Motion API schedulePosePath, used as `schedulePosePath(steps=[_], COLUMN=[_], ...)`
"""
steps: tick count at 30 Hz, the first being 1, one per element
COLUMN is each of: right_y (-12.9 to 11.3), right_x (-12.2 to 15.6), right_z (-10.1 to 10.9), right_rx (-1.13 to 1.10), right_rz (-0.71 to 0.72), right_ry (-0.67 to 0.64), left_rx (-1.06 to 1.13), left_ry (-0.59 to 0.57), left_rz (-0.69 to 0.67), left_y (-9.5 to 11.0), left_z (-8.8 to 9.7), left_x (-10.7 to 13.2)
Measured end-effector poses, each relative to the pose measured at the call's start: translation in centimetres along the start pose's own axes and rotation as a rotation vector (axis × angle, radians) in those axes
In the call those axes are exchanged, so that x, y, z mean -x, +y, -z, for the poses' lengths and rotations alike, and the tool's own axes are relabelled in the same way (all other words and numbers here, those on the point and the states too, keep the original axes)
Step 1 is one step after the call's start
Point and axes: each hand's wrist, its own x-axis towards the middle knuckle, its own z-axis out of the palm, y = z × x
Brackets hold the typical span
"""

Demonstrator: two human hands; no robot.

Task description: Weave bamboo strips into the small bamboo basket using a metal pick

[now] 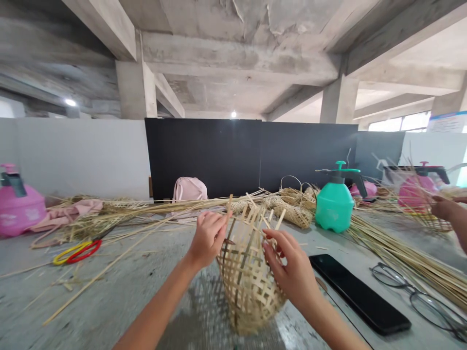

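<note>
A partly woven bamboo basket (251, 282) stands tilted in front of me, with loose strip ends sticking up around its rim. My left hand (209, 238) is closed at the basket's left rim, its thumb and fingers pinching an upright bamboo strip (229, 214). On the right rim, my right hand (288, 262) has its thumb and bent fingers closed on the weave near the strip ends. What exactly lies between the right fingertips is partly hidden. The basket's lower part is slightly blurred.
Red-and-yellow-handled scissors (78, 250) lie left. To the right are a black phone (359, 291), eyeglasses (412, 289) and a bundle of bamboo strips (408, 257). A green spray bottle (334, 201) and woven baskets (294, 214) stand behind. Another person's hand (450, 214) is at far right.
</note>
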Motion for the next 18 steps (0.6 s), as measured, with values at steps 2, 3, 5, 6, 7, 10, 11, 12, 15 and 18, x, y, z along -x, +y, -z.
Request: schedulePosePath(steps=[2, 3, 5, 6, 7, 10, 11, 12, 15, 18], right_y=[-0.2, -0.4, -0.9, -1.2, -1.4, -1.9, -1.9, -1.9, -1.8, -2.0], right_x=[0.1, 0.1, 0.2, 0.3, 0.4, 0.7, 0.7, 0.7, 0.6, 0.4], right_z=[0.2, 0.4, 0.7, 0.8, 0.8, 0.7, 0.7, 0.6, 0.5, 0.5], right_rx=[0.043, 0.049, 0.044, 0.04, 0.036, 0.028, 0.025, 0.022, -0.009, -0.054], right_rz=[0.013, 0.019, 0.025, 0.025, 0.024, 0.024, 0.025, 0.024, 0.007, -0.02], right_ry=[0.016, -0.01, -0.09, -0.129, -0.16, -0.202, -0.209, -0.211, -0.211, -0.209], left_rx=[-0.057, -0.061, -0.043, -0.032, -0.024, 0.013, 0.028, 0.044, 0.086, 0.123], left_ry=[0.015, 0.03, 0.055, 0.064, 0.07, 0.085, 0.092, 0.101, 0.136, 0.153], left_rz=[-0.009, -0.005, 0.012, 0.018, 0.025, 0.054, 0.071, 0.095, 0.189, 0.291], left_y=[-0.5, -0.7, -1.1, -1.2, -1.3, -1.1, -0.9, -0.7, 0.0, 0.3], left_z=[-0.2, -0.5, -1.0, -1.4, -1.7, -2.9, -3.3, -3.7, -4.7, -5.0], left_x=[0.5, 0.7, 1.2, 1.4, 1.6, 2.5, 2.8, 3.2, 4.4, 5.1])
